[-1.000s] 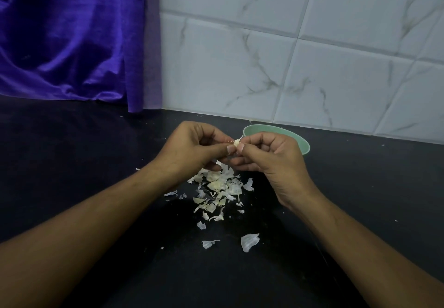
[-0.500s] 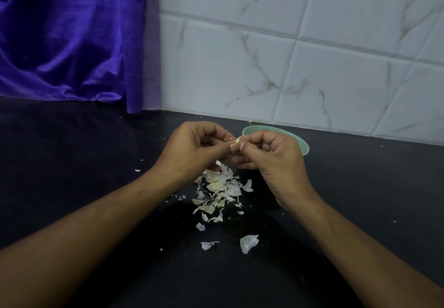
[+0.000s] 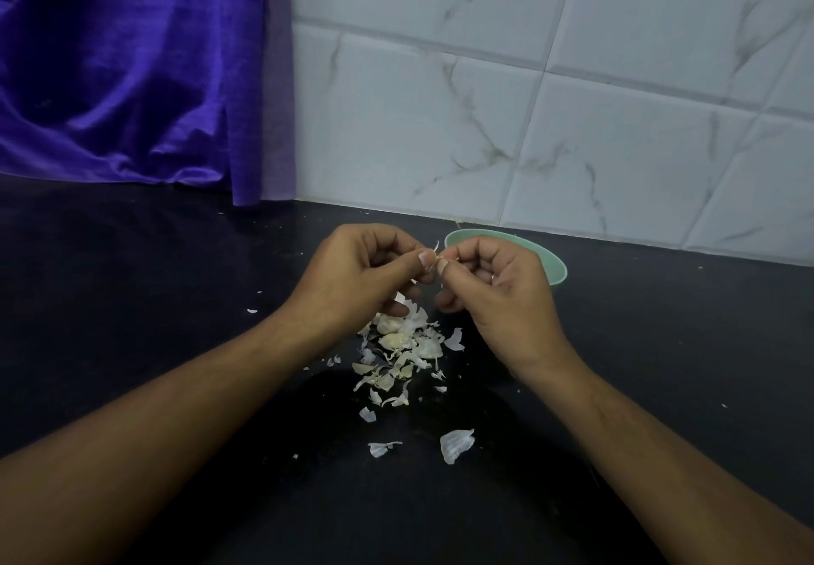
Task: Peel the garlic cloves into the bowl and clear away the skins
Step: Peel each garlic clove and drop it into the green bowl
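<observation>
Both hands meet above the black counter, pinching a small garlic clove (image 3: 439, 261) between their fingertips. My left hand (image 3: 357, 276) grips it from the left, thumbnail against the clove, and a thin strip of skin sticks up beside the thumb. My right hand (image 3: 493, 287) holds it from the right. Behind the right hand stands a pale green bowl (image 3: 556, 265), mostly hidden; its contents do not show. Below the hands lies a pile of garlic skins (image 3: 403, 353), with what look like a few cloves among them.
Loose skin pieces (image 3: 456, 444) lie nearer to me on the black counter (image 3: 132, 300). A white marbled tile wall (image 3: 528, 123) rises right behind the bowl. A purple cloth (image 3: 132, 71) hangs at the back left, reaching down to the counter.
The hands stay together on the clove and have barely shifted. A thin strip of skin now stands up beside the left thumb.
</observation>
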